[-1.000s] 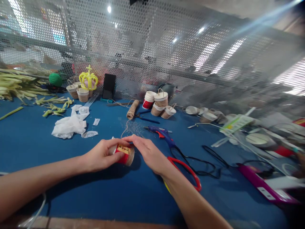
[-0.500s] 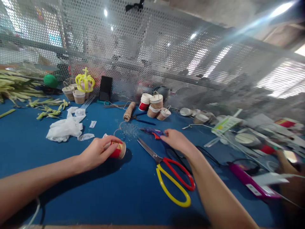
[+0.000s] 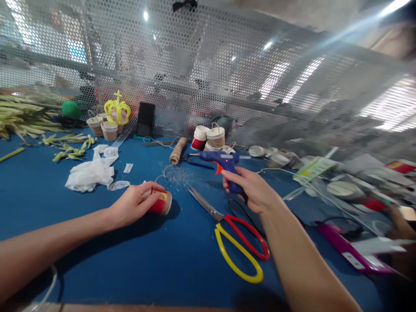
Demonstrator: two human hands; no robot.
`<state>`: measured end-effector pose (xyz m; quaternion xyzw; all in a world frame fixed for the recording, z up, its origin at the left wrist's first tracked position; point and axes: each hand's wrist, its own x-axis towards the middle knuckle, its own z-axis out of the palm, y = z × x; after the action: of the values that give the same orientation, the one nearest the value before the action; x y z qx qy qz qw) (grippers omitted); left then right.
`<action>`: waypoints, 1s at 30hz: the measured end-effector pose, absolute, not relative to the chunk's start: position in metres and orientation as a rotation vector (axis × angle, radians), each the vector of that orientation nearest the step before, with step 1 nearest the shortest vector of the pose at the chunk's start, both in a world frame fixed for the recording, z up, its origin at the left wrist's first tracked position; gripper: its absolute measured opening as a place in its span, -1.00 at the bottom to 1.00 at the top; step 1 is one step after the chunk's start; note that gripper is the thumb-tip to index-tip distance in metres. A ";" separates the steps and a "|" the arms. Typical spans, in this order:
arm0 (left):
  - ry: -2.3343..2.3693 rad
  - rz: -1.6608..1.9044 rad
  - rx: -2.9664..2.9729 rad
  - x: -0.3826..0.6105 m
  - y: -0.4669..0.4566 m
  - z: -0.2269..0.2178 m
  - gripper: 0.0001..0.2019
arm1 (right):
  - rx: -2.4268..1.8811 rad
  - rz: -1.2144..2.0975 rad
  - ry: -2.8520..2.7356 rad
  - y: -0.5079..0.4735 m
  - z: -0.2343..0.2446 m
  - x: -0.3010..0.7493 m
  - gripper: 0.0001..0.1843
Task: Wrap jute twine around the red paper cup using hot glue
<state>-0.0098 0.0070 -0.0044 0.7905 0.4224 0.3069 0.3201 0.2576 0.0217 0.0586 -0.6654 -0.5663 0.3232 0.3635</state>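
Note:
My left hand (image 3: 134, 200) is closed around a small red paper cup (image 3: 160, 203) lying on its side, its twine-wrapped end facing right. A thin strand of twine (image 3: 160, 177) trails up from it toward a twine roll (image 3: 178, 150). In my right hand (image 3: 248, 184) is a blue glue gun (image 3: 224, 159) with an orange trigger and a small red light, raised off the table, nozzle pointing left. Below it lie large scissors (image 3: 212, 212), blades apart, with one red and one yellow handle loop. Pliers (image 3: 201, 163) rest behind the nozzle.
White crumpled plastic (image 3: 91, 175) lies left on the blue table (image 3: 146, 264). At the back stand a phone (image 3: 145, 119), a yellow crown (image 3: 117, 110) and several small cups (image 3: 216, 135). A purple power strip (image 3: 349, 249) and clutter sit right, where another person's hand (image 3: 401, 223) shows blurred.
My right hand has picked the glue gun up off the table and raised it with the nozzle still leftward. The left hand keeps the cup in nearly the same place.

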 end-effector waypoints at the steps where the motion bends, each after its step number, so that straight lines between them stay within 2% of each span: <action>1: 1.100 0.812 2.080 -0.010 0.007 -0.004 -0.73 | -1.608 0.944 -1.410 0.016 0.063 0.252 -0.79; 4: 1.079 0.822 2.098 -0.011 0.007 -0.004 -0.73 | -1.419 1.159 -1.444 0.000 0.068 0.236 -0.81; 8: 1.139 0.827 2.062 -0.011 0.011 -0.005 -0.73 | -1.371 1.201 -1.620 -0.012 0.057 0.225 -0.80; 21: 1.136 0.822 1.931 -0.014 0.017 -0.008 -0.72 | -1.704 0.932 -1.923 -0.028 0.051 0.211 -0.65; 30: 1.156 0.834 1.970 -0.012 0.017 -0.008 -0.71 | -1.665 0.711 -2.027 -0.032 0.047 0.205 -0.69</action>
<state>-0.0121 0.0173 -0.0079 0.7596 0.4456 0.3217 0.3477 0.2047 -0.0316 0.0470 -0.5990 -0.7292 0.2556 0.2101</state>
